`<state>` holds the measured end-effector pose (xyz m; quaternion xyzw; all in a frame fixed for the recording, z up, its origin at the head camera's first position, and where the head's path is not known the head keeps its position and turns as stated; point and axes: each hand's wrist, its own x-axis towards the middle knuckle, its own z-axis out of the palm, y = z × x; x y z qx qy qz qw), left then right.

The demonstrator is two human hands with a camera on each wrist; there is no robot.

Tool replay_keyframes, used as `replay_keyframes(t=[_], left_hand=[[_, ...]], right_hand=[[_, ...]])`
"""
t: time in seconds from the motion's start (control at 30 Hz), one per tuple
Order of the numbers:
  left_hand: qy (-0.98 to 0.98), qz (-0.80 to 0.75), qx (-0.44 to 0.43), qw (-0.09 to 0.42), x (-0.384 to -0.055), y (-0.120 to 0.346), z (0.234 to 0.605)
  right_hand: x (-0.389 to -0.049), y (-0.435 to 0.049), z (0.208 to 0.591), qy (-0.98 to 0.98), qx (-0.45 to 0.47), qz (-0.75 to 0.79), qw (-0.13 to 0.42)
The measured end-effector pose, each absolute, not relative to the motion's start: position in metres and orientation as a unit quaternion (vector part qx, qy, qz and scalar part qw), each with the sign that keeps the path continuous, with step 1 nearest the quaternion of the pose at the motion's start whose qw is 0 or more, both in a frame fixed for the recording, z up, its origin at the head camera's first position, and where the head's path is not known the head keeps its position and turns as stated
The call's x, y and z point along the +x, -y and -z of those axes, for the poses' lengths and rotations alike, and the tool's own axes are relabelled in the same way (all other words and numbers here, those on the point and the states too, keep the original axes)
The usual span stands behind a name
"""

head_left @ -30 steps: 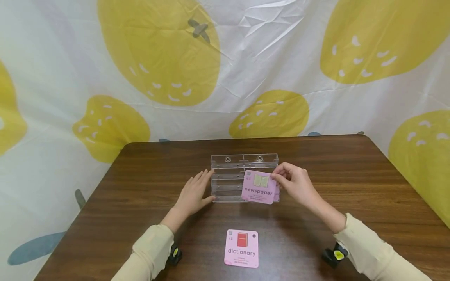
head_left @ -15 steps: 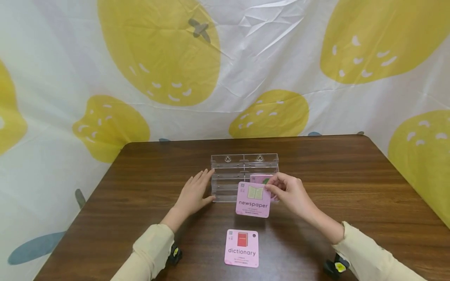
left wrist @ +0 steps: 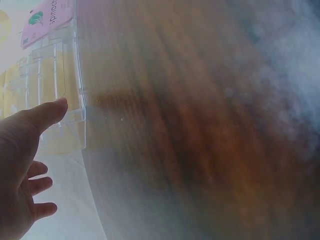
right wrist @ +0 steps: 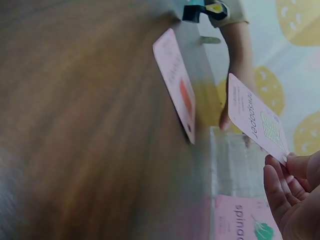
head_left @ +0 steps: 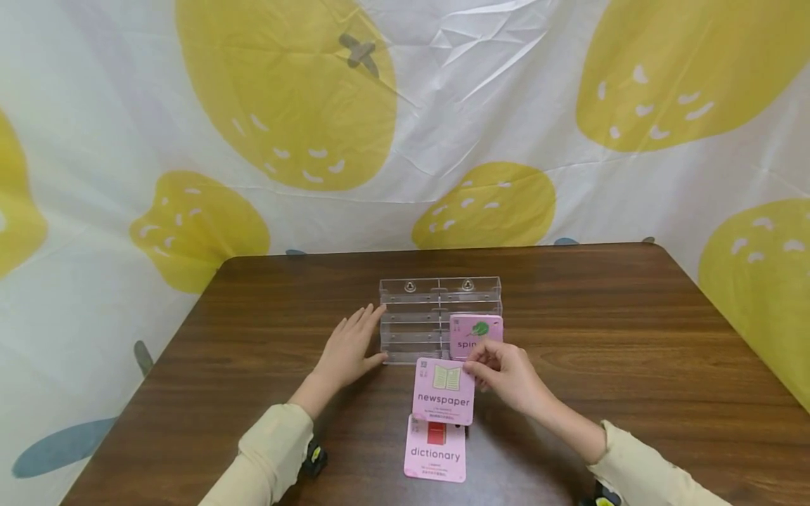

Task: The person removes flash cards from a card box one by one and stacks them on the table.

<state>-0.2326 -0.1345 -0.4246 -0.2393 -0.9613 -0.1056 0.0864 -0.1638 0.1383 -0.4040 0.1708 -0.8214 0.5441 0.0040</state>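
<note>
A pink flashcard reading "newspaper" [head_left: 444, 393] is pinched at its upper right corner by my right hand [head_left: 506, 376]. It is held over the table, overlapping the top of the "dictionary" flashcard [head_left: 434, 457] in the head view. The right wrist view shows the newspaper card [right wrist: 255, 116] tilted in the air, apart from the dictionary card [right wrist: 175, 82]. My left hand [head_left: 350, 348] rests with fingers spread at the left side of a clear plastic card rack [head_left: 410, 327]. A "spinach" flashcard [head_left: 468, 327], partly covered by my right hand, stands in the rack's lower right.
The brown wooden table [head_left: 266, 316] carries the rack near its middle. Behind it hangs a white cloth [head_left: 418, 91] printed with yellow lemons. A black wrist camera [head_left: 314, 458] sits under the left sleeve.
My right hand has carried the newspaper card from in front of the rack toward me and slightly left, uncovering the spinach card. My left hand has stayed in place.
</note>
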Motion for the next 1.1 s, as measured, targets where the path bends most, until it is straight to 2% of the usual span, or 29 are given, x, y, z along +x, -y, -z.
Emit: replay_keyframes(t=[1.1], left_hand=[[0.963,0.112,-0.233,0.08,-0.23,0.134,0.423]], right_hand=[[-0.143,-0.124,0.434,0.795,0.163,-0.565,-0.147]])
